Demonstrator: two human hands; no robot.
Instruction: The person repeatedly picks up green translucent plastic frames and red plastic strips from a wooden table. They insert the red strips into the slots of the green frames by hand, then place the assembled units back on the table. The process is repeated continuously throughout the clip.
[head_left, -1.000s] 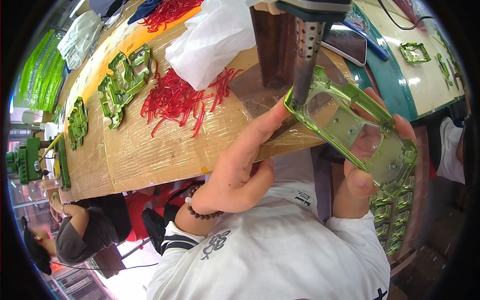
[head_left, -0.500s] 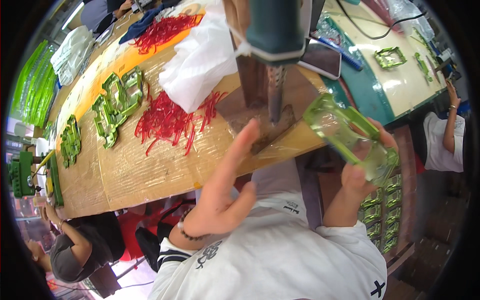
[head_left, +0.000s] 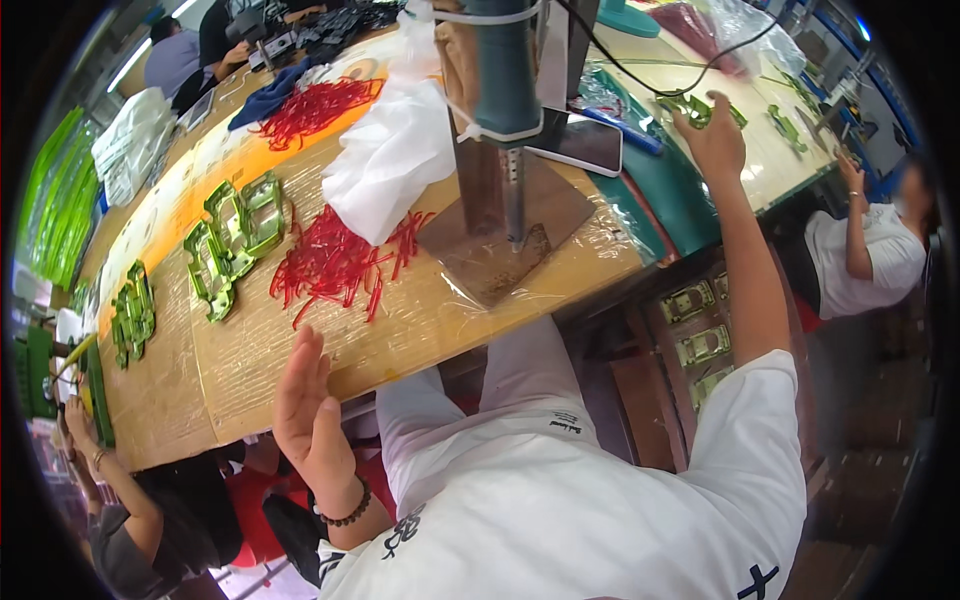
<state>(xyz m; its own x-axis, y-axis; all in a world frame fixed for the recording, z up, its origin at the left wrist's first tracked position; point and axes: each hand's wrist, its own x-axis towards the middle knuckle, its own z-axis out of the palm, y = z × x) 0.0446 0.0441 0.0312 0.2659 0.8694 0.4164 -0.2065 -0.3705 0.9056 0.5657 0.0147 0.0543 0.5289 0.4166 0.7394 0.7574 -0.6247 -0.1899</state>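
Note:
My right hand (head_left: 720,148) reaches out over the cream table on the right, thumb and index finger apart at a green openwork plastic frame (head_left: 697,108). It touches or hovers just above that frame; a firm hold cannot be made out. My left hand (head_left: 315,415) is raised at the near table edge, fingers stretched and holding nothing. Ahead of me stands a dark green tool with a metal tip (head_left: 511,200), pointing down at a brown metal plate (head_left: 480,262). Left of it lies a heap of red plastic strips (head_left: 335,262) beside a white plastic sheet (head_left: 390,165).
Several green frames (head_left: 232,235) lie on the left of the table. A phone (head_left: 585,143) rests behind the tool. More green frames (head_left: 704,345) fill a tray below my right arm. A cable (head_left: 650,88) crosses the back. Co-workers sit at both sides.
My right hand has gone up and away to the cream table; the green frame it held is no longer in it. My left hand has drawn back left from the tool. The view has shifted.

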